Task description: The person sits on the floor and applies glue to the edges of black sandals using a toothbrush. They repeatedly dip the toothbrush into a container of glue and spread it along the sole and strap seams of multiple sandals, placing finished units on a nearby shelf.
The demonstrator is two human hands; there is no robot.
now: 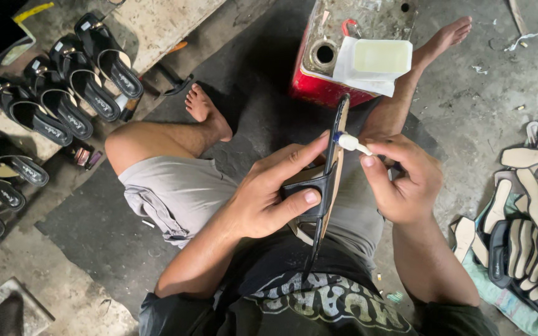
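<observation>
The person sits on the floor point(82, 274) with knees spread, and the work is held up over the lap. The left hand point(275, 196) grips a black sandal point(326, 186) edge-on, thumb pressed flat on the strap and the forefinger laid along the sole's upper part, so the shoe stands nearly upright with its toe pointing at the red can point(325, 87). The right hand point(406, 186) pinches a small white-handled brush point(351, 142) between thumb and fingertips; its tip touches the sandal's edge just where the tan insole meets the black sole.

To my eye this is the gluing step: adhesive is being dabbed along the seam. A shallow white tray of pale yellowish glue point(381, 57) sits on top of the red can, just beyond the sandal's toe, within easy reach of the brush hand.

The next stroke looks to call for a steady wrist and a slight turn of the sandal in the left hand, so the brush can follow the edge without smearing the strap. A dip in the tray would need only a short reach forward.

Off to the left, finished black sandals point(63, 93) lie in rows on a board; to the right, a heap of loose soles point(530, 230) rests on a cloth.
</observation>
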